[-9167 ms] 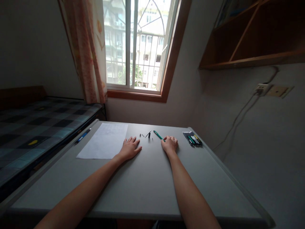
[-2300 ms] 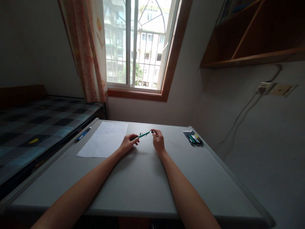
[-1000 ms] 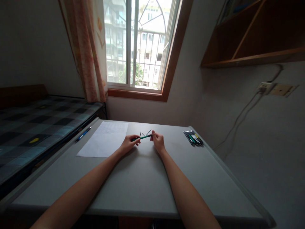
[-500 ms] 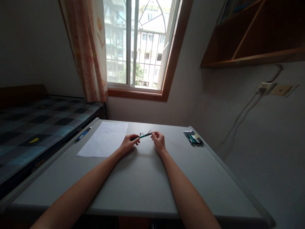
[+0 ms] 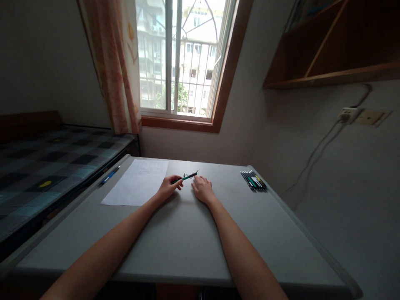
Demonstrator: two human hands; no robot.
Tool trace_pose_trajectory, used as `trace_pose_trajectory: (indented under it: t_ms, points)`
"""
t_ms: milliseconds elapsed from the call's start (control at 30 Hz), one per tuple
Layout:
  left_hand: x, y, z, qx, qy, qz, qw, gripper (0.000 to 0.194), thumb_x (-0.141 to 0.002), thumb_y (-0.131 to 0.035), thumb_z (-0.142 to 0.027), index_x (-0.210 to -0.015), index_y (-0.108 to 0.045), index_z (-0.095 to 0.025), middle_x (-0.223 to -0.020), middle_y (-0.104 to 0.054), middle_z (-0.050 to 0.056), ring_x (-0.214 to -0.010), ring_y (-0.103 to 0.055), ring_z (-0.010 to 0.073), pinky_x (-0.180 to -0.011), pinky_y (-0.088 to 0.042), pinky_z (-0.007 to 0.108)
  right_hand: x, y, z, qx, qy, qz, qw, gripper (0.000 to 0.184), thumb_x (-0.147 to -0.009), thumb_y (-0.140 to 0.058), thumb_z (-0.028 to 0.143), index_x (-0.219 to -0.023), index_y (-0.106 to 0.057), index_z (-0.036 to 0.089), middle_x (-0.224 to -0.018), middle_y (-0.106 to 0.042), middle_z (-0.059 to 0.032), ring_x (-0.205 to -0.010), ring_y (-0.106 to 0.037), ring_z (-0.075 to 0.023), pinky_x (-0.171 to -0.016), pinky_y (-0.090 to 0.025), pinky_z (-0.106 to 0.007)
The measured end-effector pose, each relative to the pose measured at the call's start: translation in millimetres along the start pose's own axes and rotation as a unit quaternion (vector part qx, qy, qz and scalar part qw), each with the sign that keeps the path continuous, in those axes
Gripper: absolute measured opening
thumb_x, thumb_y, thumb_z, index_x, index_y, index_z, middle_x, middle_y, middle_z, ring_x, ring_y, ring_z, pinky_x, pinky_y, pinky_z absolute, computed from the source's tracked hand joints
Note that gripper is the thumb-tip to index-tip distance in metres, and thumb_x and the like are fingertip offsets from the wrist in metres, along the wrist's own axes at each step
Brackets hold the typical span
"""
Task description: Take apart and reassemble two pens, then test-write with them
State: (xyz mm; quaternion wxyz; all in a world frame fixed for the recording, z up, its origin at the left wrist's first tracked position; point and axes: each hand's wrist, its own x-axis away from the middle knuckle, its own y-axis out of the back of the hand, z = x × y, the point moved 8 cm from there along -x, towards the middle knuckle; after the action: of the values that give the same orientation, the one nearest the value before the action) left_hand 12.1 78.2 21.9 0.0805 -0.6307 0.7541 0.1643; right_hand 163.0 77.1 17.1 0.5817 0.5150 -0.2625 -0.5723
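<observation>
A green and black pen (image 5: 185, 178) is pinched in my left hand (image 5: 169, 186), its dark end pointing up and to the right. Palm down on the desk, my right hand (image 5: 203, 188) has its fingers stretched forward, just beside the pen's dark end. Beyond the pen lie small light pieces (image 5: 185, 175) and a thin dark sliver (image 5: 198, 170), too small to name. Whether my right fingertips touch any of these I cannot tell.
A printed white sheet (image 5: 137, 183) lies left on the grey desk (image 5: 175, 241), with a blue pen (image 5: 109, 176) beyond it near the left edge. Several pens (image 5: 253, 181) lie side by side at the right edge. A checked bed (image 5: 62, 154) stands left.
My right hand has let go of the pen's dark end and come down flatter onto the desk, slightly to the left. My left hand keeps the pen almost in place.
</observation>
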Motion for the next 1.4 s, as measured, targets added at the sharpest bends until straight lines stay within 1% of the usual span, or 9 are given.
trace_pose_trajectory:
  t_ms: [100,200,400,600,700,867,967,1200,1400]
  points:
    - [0.2,0.0,0.0,-0.008,-0.005,0.002,1.000,0.032,-0.071,-0.058,-0.040,-0.085,-0.060,-0.011,-0.065,-0.064,0.005,-0.053,-0.058,0.0129,-0.054,-0.047,0.025,2.7,-4.8,9.2,0.043,0.028,0.033,0.998,0.049,-0.085,-0.034,0.041,-0.131,-0.032,0.023,-0.132,-0.040,-0.0073,-0.126,-0.023,-0.0244,-0.098,-0.017,-0.044]
    - [0.8,0.0,-0.9,-0.015,-0.008,0.004,1.000,0.032,-0.072,-0.057,-0.040,-0.086,-0.060,-0.011,-0.065,-0.064,0.005,-0.054,-0.058,0.0135,-0.055,-0.047,0.026,3.2,-8.3,14.3,0.055,0.057,0.053,0.995,0.054,-0.084,-0.031,0.049,-0.133,-0.029,0.024,-0.137,-0.034,-0.0052,-0.129,-0.017,-0.0247,-0.100,-0.016,-0.043]
    - [2.0,0.7,-2.5,-0.020,-0.011,-0.001,1.000,0.032,-0.072,-0.057,-0.040,-0.086,-0.060,-0.012,-0.065,-0.064,0.005,-0.054,-0.059,0.0140,-0.056,-0.048,0.027,3.5,-9.7,14.5,0.050,0.071,0.064,0.994,0.055,-0.083,-0.033,0.053,-0.131,-0.033,0.026,-0.137,-0.035,-0.0043,-0.127,-0.021,-0.0265,-0.099,-0.017,-0.043]
    - [1.9,1.1,-2.8,-0.017,0.001,-0.001,1.000,0.031,-0.071,-0.058,-0.039,-0.085,-0.060,-0.011,-0.065,-0.063,0.005,-0.054,-0.058,0.0134,-0.055,-0.048,0.026,3.5,6.0,21.1,0.020,0.077,0.008,0.997,0.040,-0.085,-0.039,0.042,-0.120,-0.047,0.025,-0.119,-0.053,-0.0064,-0.112,-0.040,-0.0204,-0.092,-0.027,-0.035]
    - [1.7,1.5,-1.8,-0.016,-0.001,-0.002,1.000,0.031,-0.072,-0.058,-0.038,-0.085,-0.061,-0.011,-0.064,-0.063,0.005,-0.054,-0.058,0.0132,-0.054,-0.048,0.026,2.4,11.8,20.3,0.004,0.074,-0.024,0.997,0.033,-0.087,-0.036,0.030,-0.114,-0.053,0.024,-0.113,-0.057,-0.0056,-0.108,-0.043,-0.0186,-0.089,-0.029,-0.032]
    - [1.5,0.8,-1.6,-0.012,-0.002,-0.005,1.000,0.031,-0.071,-0.058,-0.039,-0.084,-0.061,-0.011,-0.064,-0.063,0.005,-0.053,-0.058,0.0133,-0.054,-0.048,0.026,1.7,4.3,15.7,0.010,0.085,0.001,0.996,0.036,-0.084,-0.036,0.016,-0.112,-0.056,0.026,-0.116,-0.056,-0.0028,-0.108,-0.042,-0.0174,-0.087,-0.032,-0.029]
    - [1.7,-0.1,-3.2,-0.011,0.007,-0.007,1.000,0.031,-0.070,-0.059,-0.038,-0.083,-0.061,-0.011,-0.063,-0.063,0.005,-0.053,-0.058,0.0135,-0.054,-0.048,0.026,0.9,3.1,8.7,0.027,0.056,0.006,0.998,0.036,-0.083,-0.037,0.013,-0.110,-0.057,0.026,-0.114,-0.056,-0.0034,-0.105,-0.044,-0.0180,-0.084,-0.032,-0.029]
    - [2.2,0.0,-3.9,-0.008,0.013,-0.007,1.000,0.030,-0.070,-0.060,-0.037,-0.083,-0.061,-0.011,-0.063,-0.063,0.005,-0.053,-0.058,0.0133,-0.054,-0.048,0.026,0.3,12.8,-9.0,0.054,-0.026,-0.033,0.998,0.021,-0.082,-0.046,0.027,-0.096,-0.062,0.025,-0.098,-0.059,-0.0063,-0.095,-0.045,-0.0211,-0.080,-0.030,-0.033]
    - [2.4,-0.7,-4.4,-0.013,0.015,-0.004,1.000,0.029,-0.070,-0.059,-0.036,-0.083,-0.061,-0.011,-0.063,-0.063,0.005,-0.053,-0.058,0.0132,-0.055,-0.047,0.026,1.2,13.9,-21.2,0.071,-0.071,-0.051,0.994,0.016,-0.081,-0.049,0.029,-0.080,-0.063,0.021,-0.091,-0.059,-0.0070,-0.089,-0.046,-0.0207,-0.076,-0.031,-0.032]
